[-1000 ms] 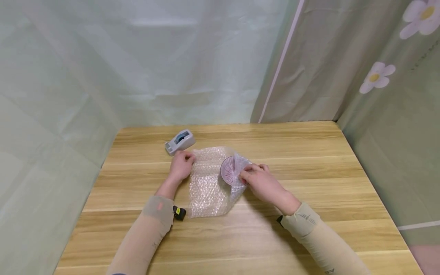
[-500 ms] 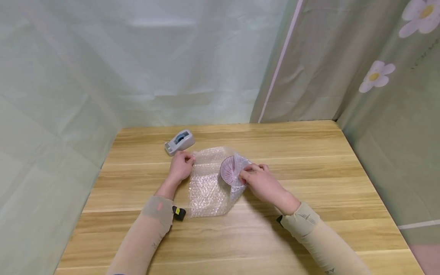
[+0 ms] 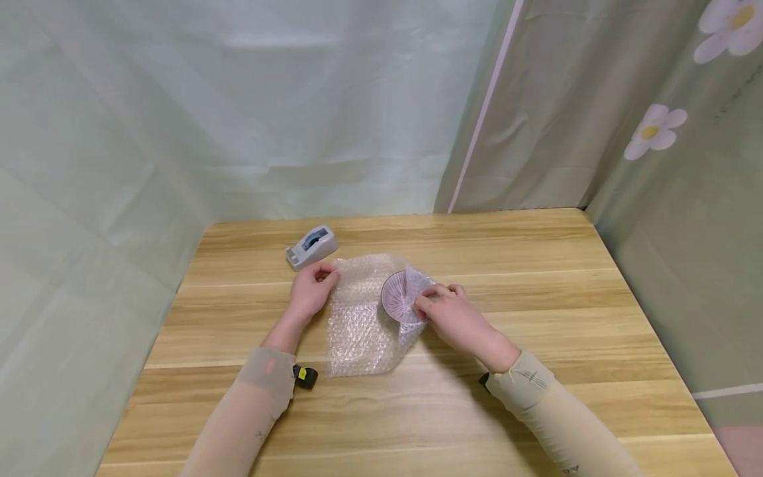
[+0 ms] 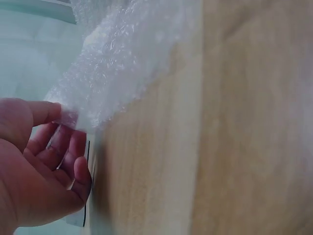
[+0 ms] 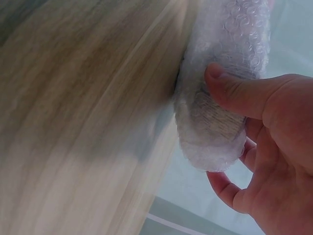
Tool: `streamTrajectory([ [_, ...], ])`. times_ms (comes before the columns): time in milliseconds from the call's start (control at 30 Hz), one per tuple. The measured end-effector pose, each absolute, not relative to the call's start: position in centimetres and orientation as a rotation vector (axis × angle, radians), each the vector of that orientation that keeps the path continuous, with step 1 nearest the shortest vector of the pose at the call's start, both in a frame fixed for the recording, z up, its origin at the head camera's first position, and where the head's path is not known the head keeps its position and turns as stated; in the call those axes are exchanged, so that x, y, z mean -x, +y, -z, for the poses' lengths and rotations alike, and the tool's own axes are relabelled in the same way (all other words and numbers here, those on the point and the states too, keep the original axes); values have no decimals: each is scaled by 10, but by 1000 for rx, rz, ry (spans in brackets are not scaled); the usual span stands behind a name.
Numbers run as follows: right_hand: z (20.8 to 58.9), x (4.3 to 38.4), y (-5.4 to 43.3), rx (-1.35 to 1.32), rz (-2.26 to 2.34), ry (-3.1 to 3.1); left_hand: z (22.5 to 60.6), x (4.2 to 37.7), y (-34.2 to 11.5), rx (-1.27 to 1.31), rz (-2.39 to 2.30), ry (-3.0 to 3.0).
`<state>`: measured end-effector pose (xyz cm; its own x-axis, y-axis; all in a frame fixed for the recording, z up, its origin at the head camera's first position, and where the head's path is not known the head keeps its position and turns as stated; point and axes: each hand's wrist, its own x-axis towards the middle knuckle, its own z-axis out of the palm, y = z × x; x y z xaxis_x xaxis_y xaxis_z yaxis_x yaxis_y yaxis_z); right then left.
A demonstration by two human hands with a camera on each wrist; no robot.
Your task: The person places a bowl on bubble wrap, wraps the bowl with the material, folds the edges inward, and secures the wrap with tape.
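A purple-striped round bowl (image 3: 394,296) sits on the right part of a sheet of bubble wrap (image 3: 360,338) on the wooden table. The sheet's right side is folded over the bowl's right half. My right hand (image 3: 456,321) holds that fold down; in the right wrist view its thumb presses the bubble wrap (image 5: 220,132), with the stripes showing through and the fingers curled behind. At the sheet's upper left corner, my left hand (image 3: 311,291) pinches the bubble wrap between thumb and finger, and the left wrist view shows this corner raised, the other fingers loosely curled.
A grey tape dispenser (image 3: 312,247) stands just beyond my left hand. The wooden table (image 3: 536,278) runs back to a pale green curtain (image 3: 328,119), and more curtain hangs at both sides.
My left hand and forearm have shifted slightly left, still at the sheet's upper left corner. The right hand, bowl and fold stay where they were.
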<state>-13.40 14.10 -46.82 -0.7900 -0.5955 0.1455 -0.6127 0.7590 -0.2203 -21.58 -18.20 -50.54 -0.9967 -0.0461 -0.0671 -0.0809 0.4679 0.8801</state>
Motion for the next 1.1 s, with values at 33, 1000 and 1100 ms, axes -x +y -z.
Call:
streamTrajectory([
  [33, 468, 134, 141, -991, -394, -2883, 505, 216, -182, 119, -1627, 2652],
  [1000, 464, 134, 139, -1008, -398, -2888, 468, 200, -155, -24, -1867, 2625],
  [1100, 464, 134, 139, -1007, -397, -2894, 466, 197, -152, -48, -1882, 2613],
])
